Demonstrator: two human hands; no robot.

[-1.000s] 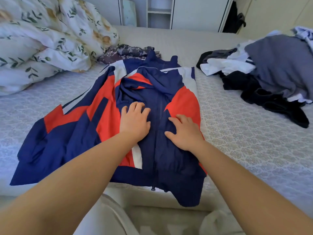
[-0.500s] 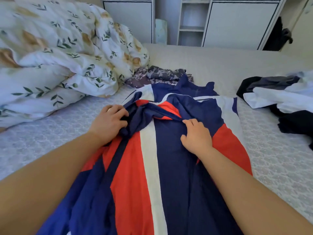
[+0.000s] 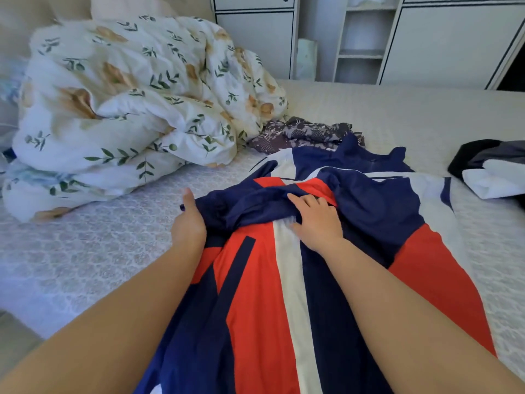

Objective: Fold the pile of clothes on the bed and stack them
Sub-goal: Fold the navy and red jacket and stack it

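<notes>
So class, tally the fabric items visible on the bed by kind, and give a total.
Jackets (navy, red, white): 1
Floral duvets: 1
Patterned dark garments: 1
Heaps of dark and white clothes, at the right edge: 1
Total: 4

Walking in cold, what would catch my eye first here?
The bright navy, red and white jacket spread down the middle of the bed, with the left hand at its edge and the right hand pressing on a folded-in sleeve. Next, the flowered duvet heaped at the left.

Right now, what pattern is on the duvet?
White duvet with green leaf sprigs and tan flowers; head view.
</notes>
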